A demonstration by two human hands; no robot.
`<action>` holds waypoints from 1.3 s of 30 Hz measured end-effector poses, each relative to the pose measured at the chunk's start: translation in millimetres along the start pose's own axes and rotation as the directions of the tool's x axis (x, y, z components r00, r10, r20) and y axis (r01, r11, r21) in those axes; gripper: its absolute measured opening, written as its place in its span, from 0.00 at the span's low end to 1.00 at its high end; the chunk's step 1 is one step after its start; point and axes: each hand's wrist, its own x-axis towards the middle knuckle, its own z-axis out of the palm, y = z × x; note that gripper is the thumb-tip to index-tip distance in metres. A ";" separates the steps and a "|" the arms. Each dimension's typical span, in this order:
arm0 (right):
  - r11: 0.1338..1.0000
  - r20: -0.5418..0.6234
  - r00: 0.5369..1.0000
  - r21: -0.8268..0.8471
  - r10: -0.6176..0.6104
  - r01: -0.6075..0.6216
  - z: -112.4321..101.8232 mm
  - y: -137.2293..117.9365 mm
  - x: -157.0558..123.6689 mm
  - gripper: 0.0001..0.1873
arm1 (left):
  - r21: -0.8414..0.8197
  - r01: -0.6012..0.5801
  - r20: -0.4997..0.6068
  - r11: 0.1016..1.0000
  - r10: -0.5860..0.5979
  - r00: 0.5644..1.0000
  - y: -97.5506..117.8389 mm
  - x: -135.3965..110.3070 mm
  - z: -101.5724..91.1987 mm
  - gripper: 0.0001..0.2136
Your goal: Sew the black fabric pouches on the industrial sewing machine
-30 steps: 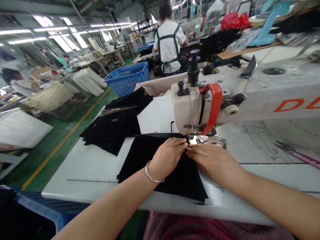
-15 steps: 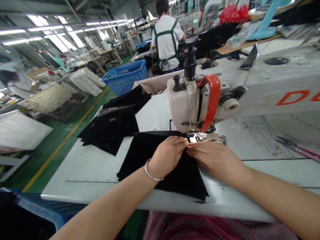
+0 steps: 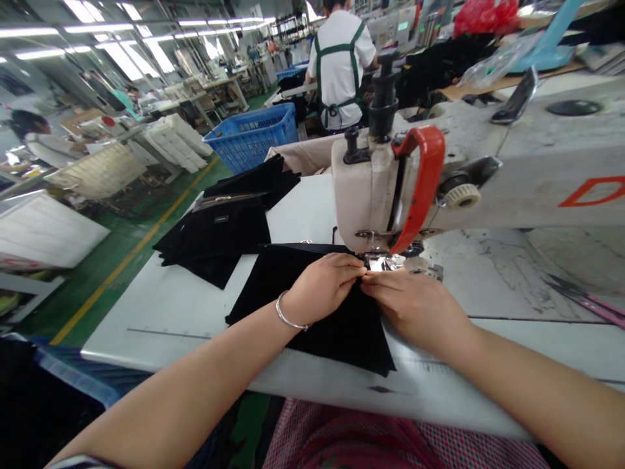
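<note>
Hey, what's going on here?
A person sits at an industrial sewing machine, with their left hand and right hand holding a black fabric piece together just in front of the presser foot. Another pile of black fabric lies to the left on the white table. Farther along, a co-worker in a white shirt and green apron sits with their back turned, beyond a blue plastic crate.
</note>
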 end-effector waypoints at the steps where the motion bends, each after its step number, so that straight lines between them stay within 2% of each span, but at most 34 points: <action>1: 1.000 0.011 1.000 0.006 -0.006 0.005 -0.9 0.4 -0.1 0.15 | -0.009 0.008 0.019 1.000 -0.008 1.000 2.0 -0.1 -3.5 0.13; 4: 0.999 0.056 0.998 0.022 -0.041 0.040 -7.9 -7.1 -5.4 0.15 | -0.048 0.033 0.124 0.998 -0.027 0.992 19.6 -10.6 -15.0 0.16; 7: 0.996 0.138 0.988 0.071 -0.062 0.052 -17.7 -26.1 -18.5 0.17 | -0.016 0.046 0.224 0.999 -0.041 0.974 47.1 -37.8 -18.9 0.39; 8: 0.994 0.140 0.988 0.093 -0.067 0.054 -20.4 -32.5 -23.5 0.18 | 0.027 0.046 0.239 0.999 -0.051 0.970 54.1 -49.1 -18.3 0.43; 9: 0.991 0.124 0.990 0.119 -0.070 0.055 -22.6 -37.9 -28.1 0.17 | 0.086 0.053 0.237 0.995 -0.072 0.969 58.5 -60.3 -17.9 0.43; 12: 0.971 0.006 0.999 0.234 -0.053 0.050 -26.4 -45.8 -36.7 0.13 | 0.294 0.043 0.142 0.955 -0.088 0.986 54.6 -88.4 -28.4 0.29; 15: 0.948 -0.022 1.000 0.319 -0.006 0.013 -26.4 -48.0 -38.8 0.14 | 0.431 0.000 0.005 0.902 -0.003 1.000 45.9 -100.8 -62.4 0.27; 16: 0.949 -0.006 1.000 0.317 -0.006 0.008 -26.1 -49.7 -39.4 0.14 | 0.467 0.018 -0.007 0.884 -0.016 1.000 48.0 -101.2 -75.2 0.27; 18: 0.958 0.050 0.999 0.286 -0.013 -0.001 -26.8 -54.5 -41.8 0.17 | 0.511 0.018 0.082 0.860 -0.069 0.994 62.0 -97.4 -93.0 0.26; 19: 0.961 0.070 0.997 0.275 -0.019 -0.001 -28.4 -56.4 -43.8 0.18 | 0.507 0.001 0.146 0.862 -0.087 0.986 72.2 -93.8 -95.6 0.25; 20: 0.962 0.084 0.996 0.273 -0.025 0.001 -31.2 -56.7 -46.3 0.20 | 0.480 -0.018 0.203 0.877 -0.091 0.975 82.7 -89.6 -93.3 0.23; 22: 0.959 0.113 0.992 0.283 -0.050 0.016 -39.9 -50.1 -51.9 0.25 | 0.389 -0.050 0.262 0.920 -0.058 0.963 98.7 -80.8 -76.2 0.26; 24: 0.969 0.133 0.989 0.247 -0.057 0.022 -50.0 -32.4 -56.1 0.28 | 0.317 -0.077 0.252 0.945 -0.006 0.968 103.6 -74.1 -51.1 0.26; 26: 0.992 0.154 0.988 0.129 -0.010 -0.010 -56.5 -8.0 -56.1 0.28 | 0.290 -0.102 0.220 0.952 0.037 0.975 99.2 -71.4 -29.0 0.20; 28: 0.999 0.173 0.984 0.037 0.031 -0.038 -55.3 14.7 -49.6 0.22 | 0.279 -0.116 0.186 0.953 0.065 0.980 92.3 -72.0 -15.7 0.16; 30: 0.996 0.154 0.985 0.016 0.079 -0.082 -45.7 29.7 -36.4 0.10 | 0.253 -0.110 0.140 0.961 0.076 0.987 88.1 -73.7 -9.9 0.15; 32: 0.987 0.076 0.985 0.021 0.156 -0.158 -30.9 36.1 -19.7 0.04 | 0.212 -0.043 0.081 0.976 0.026 0.996 87.1 -74.2 -6.9 0.17; 34: 0.976 -0.006 0.976 0.028 0.218 -0.218 -17.6 36.1 -5.7 0.06 | 0.158 0.075 0.043 0.985 -0.083 0.996 86.7 -73.6 -3.8 0.17; 37: 0.977 -0.046 0.976 0.034 0.213 -0.211 -11.8 27.2 -2.0 0.08 | 0.075 0.237 -0.041 0.969 -0.235 0.971 83.2 -76.4 -0.3 0.09; 39: 0.984 -0.025 0.984 0.016 0.176 -0.176 -17.3 12.7 -12.3 0.13 | 0.038 0.271 -0.160 0.962 -0.261 0.952 78.1 -81.7 0.8 0.07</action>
